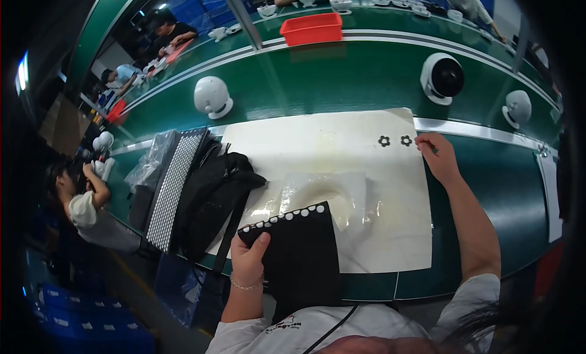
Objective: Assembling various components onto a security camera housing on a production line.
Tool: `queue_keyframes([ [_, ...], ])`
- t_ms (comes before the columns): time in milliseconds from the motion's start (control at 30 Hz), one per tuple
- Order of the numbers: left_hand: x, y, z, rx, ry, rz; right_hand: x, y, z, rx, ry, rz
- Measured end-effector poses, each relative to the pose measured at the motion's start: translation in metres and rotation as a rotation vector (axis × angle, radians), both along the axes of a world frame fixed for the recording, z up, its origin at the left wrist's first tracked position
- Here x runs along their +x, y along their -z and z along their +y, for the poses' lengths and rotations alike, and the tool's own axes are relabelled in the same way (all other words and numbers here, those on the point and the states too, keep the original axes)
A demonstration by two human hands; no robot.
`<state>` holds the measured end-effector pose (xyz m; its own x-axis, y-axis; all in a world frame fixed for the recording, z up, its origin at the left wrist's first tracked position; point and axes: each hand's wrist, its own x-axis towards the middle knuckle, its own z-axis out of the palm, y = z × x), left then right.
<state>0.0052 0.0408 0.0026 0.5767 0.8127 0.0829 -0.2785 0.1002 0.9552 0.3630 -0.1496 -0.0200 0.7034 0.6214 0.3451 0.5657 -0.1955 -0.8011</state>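
Note:
My left hand [247, 259] grips the left edge of a black sheet [299, 250], thumb on top. A row of white round spots runs along that sheet's far edge. At the right side of a white board [390, 195], my right hand [438, 155] has its fingers drawn together in a pinch. Its fingertips are just beside a small dark flower-shaped piece [406, 141]; whether something is between them is hidden. Left of that lies a second flower-shaped piece [383, 141]. A clear plastic piece with a ring-like bulge [329, 195] rests on the board beyond the black sheet.
On the left lie a black bag [217, 189], a white-dotted sheet [174, 192] and clear plastic wrap [152, 158]. White rounded devices [212, 97] stand on the green conveyor [329, 79], one with a black face [444, 78]. A red bin [311, 29] sits beyond. Other people work nearby.

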Motion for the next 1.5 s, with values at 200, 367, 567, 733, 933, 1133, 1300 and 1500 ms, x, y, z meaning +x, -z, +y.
queue_keyframes([
  [200,-0.014,-0.005,-0.005,0.146,0.004,0.020,-0.011,-0.001,0.000,0.001,-0.036,-0.047],
  [367,-0.011,0.014,-0.016,0.120,-0.063,0.064,-0.003,0.009,-0.024,-0.050,0.013,-0.146],
  [567,-0.019,0.004,-0.019,0.198,-0.096,-0.038,-0.018,-0.010,0.001,-0.112,-0.074,-0.155],
  [733,-0.011,0.004,-0.019,0.291,-0.063,-0.011,-0.012,-0.010,-0.006,-0.104,-0.101,-0.360],
  [933,-0.034,0.020,-0.003,0.305,0.076,0.024,-0.017,-0.011,-0.006,-0.148,-0.047,-0.306],
  [1133,-0.035,0.035,-0.004,0.289,-0.054,0.003,-0.018,-0.005,-0.006,-0.176,-0.047,-0.228],
  [1300,-0.032,0.030,-0.001,0.216,0.056,-0.030,-0.016,-0.007,-0.008,-0.198,-0.045,-0.216],
  [1500,-0.034,0.030,0.005,0.072,0.167,-0.183,-0.016,-0.003,-0.003,-0.153,-0.031,-0.285],
])
